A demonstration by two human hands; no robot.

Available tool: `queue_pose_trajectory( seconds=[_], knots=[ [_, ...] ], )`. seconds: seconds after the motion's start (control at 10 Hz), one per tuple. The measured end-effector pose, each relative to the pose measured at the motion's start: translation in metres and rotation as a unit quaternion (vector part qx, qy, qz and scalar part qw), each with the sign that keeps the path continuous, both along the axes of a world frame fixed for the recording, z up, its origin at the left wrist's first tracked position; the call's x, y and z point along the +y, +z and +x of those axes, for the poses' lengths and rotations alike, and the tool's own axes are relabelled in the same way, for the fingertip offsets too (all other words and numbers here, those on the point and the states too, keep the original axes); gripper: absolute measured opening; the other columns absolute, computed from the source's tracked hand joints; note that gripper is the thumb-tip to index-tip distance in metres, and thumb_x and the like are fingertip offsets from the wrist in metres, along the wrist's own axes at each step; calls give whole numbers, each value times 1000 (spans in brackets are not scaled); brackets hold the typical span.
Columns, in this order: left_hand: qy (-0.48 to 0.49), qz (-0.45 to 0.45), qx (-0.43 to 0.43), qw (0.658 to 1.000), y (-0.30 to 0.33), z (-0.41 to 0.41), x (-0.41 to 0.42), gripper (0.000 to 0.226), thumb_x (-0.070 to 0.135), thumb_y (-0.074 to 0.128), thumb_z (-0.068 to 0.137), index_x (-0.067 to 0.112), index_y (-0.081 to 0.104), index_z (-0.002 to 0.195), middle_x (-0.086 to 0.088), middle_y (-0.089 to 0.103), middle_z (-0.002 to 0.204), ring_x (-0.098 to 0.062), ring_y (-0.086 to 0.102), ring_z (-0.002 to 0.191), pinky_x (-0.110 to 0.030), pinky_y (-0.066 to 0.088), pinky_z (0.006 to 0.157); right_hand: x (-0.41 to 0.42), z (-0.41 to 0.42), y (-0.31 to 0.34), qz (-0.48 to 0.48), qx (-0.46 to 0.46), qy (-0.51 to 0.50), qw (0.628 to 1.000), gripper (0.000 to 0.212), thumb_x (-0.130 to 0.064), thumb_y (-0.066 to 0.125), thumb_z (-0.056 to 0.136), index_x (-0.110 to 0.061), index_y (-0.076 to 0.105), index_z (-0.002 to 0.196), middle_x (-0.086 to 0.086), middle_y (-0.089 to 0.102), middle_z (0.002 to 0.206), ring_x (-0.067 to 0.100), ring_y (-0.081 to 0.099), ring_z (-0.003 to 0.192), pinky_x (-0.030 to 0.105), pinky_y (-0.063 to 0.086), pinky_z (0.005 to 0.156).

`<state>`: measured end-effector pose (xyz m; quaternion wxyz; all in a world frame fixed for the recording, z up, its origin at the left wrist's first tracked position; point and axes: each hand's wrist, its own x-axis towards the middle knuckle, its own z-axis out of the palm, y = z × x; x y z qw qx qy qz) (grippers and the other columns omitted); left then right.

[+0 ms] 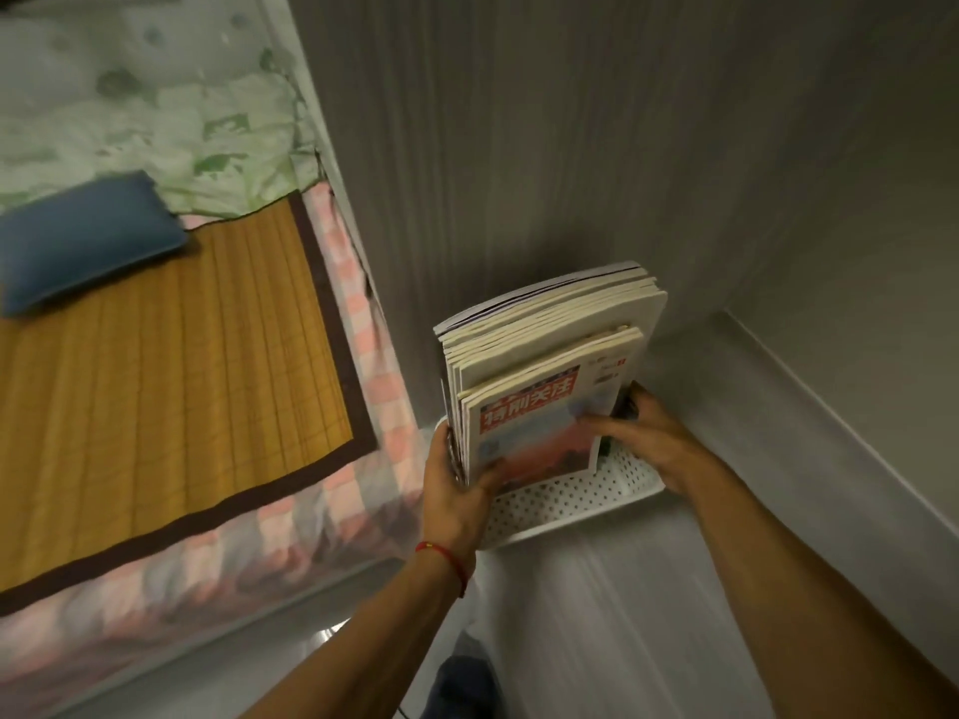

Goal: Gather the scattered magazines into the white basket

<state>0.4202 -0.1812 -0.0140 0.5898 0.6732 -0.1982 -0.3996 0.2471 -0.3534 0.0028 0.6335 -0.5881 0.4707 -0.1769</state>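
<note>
both hands (456, 490) grip upright magazines (550, 355) in white basket (571, 503).

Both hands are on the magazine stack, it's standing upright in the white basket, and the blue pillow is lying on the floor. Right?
Not quite. In the head view the blue pillow lies on the bed's bamboo mat, not the floor. The rest holds: left hand and right hand on the magazine stack, upright in the white basket.

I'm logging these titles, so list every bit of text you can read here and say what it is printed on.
"特别关注": large white characters on a red banner, on the front magazine standing upright in the white basket.
Small red and dark print at that cover's top right corner: too blurred to read.
Round mark at the cover's lower left: unreadable.
The other magazines show only page edges, no text.
</note>
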Motion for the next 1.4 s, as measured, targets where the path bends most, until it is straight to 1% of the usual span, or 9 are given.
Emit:
queue_pose_trajectory(
  seconds=[0.3, 0.4, 0.6, 0.8, 0.9, 1.0, 1.2, 1.3, 1.4],
  knots=[
    [81, 29, 58, 995, -14, 19, -11, 88, -12, 53, 88, 48, 22, 143, 22, 51, 112, -2, 59, 98, -25, 58, 74, -34, 39, -5, -13, 10, 33, 999, 78, -29, 88, 67, -34, 48, 134, -8, 63, 128, 16, 57, 122, 45, 48, 103],
    [91, 23, 59, 994, -14, 24, -17, 80, -17, 46, 86, 45, 38, 136, 0, 59, 123, -18, 63, 110, -44, 60, 84, -41, 46, -6, -17, 3, 30, 999, 78, -22, 88, 68, -30, 47, 133, -8, 65, 125, 11, 60, 119, 38, 52, 98],
    [98, 2, 84, 992, -13, 26, -18, 68, -11, 47, 90, 40, 45, 135, -7, 61, 127, -27, 64, 113, -51, 59, 86, -50, 48, -9, -14, 14, 52, 998, 77, -14, 83, 70, -26, 43, 135, -3, 63, 125, 14, 59, 119, 33, 52, 91],
    [43, 2, 122, 992, -6, 40, -13, 78, -21, 40, 83, 38, 49, 134, -5, 60, 130, -30, 59, 121, -60, 51, 96, -42, 44, -5, -58, 59, 1, 997, 65, -34, 74, 82, -34, 38, 136, -14, 62, 119, 5, 60, 108, 16, 49, 73],
    [38, 8, 134, 990, -2, 43, -13, 78, -23, 39, 82, 33, 51, 134, -7, 60, 130, -31, 59, 120, -62, 50, 96, -23, 44, -16, -125, 217, -39, 967, 49, -57, 57, 85, -30, 48, 125, -9, 63, 101, 7, 60, 82, 23, 49, 60],
    [46, 9, 133, 990, 1, 43, -13, 78, -24, 39, 80, 31, 53, 133, -6, 63, 126, -29, 61, 117, -57, 53, 94, -10, 42, -30, -120, 274, -58, 953, 50, -55, 43, 90, -32, 39, 135, 9, 61, 120, 28, 62, 99, 43, 54, 82],
    [25, 28, 124, 992, 3, 49, -13, 80, -25, 40, 79, 27, 45, 140, -10, 56, 133, -33, 54, 124, -61, 47, 100, -9, 43, -22, -71, 270, -22, 960, 77, -60, 48, 79, -42, 16, 147, 10, 38, 148, 36, 41, 132, 54, 39, 107],
    [-30, 61, 94, 993, 7, 59, -9, 80, -21, 48, 81, 31, 40, 141, -5, 56, 131, -31, 54, 123, -51, 54, 93, 2, 44, -19, -114, 314, 9, 942, 89, -52, 57, 83, -40, 2, 152, 6, 18, 159, 36, 19, 145, 55, 25, 114],
    [-91, 73, 65, 991, 9, 75, -3, 79, -14, 57, 80, 34, 41, 141, 2, 57, 130, -26, 53, 123, -28, 56, 76, 12, 48, -15, -206, 324, -18, 923, 86, -49, 59, 83, -39, 6, 150, 2, 16, 160, 32, 17, 147, 59, 23, 116]
  ],
)
